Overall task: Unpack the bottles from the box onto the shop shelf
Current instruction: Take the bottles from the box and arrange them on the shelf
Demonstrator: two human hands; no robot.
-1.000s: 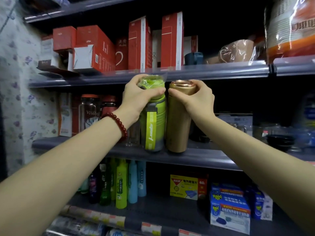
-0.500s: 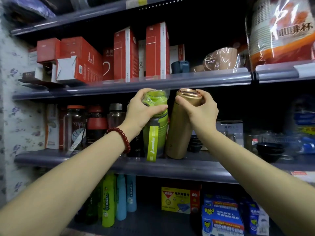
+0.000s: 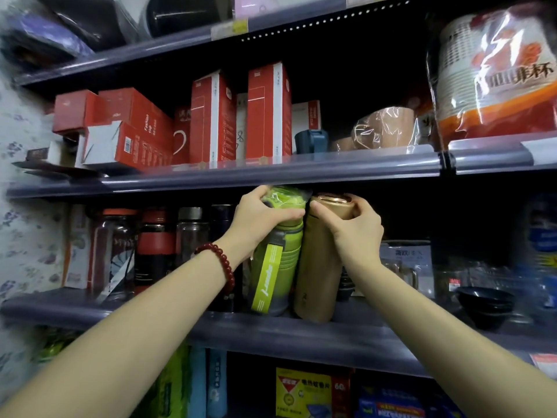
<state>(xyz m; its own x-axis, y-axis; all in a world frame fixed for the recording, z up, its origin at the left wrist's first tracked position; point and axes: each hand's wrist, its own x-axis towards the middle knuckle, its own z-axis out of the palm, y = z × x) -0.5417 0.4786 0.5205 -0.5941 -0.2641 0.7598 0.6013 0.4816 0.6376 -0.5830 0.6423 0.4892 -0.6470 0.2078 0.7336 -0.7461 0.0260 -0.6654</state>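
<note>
Clamping my left hand point(image 3: 259, 217) over the green bottle point(image 3: 275, 267) cap and my right hand point(image 3: 354, 226) round the gold bottle point(image 3: 318, 267) top, I steady both upright, touching, on the shelf point(image 3: 301, 334) edge.

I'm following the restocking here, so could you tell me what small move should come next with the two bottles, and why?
Probably slide both bottles a little further back, then let go. The left hand grips the top of the green bottle and the right hand grips the gold bottle; both bases sit close to the front edge of the shelf, and the gold one leans slightly.
</note>
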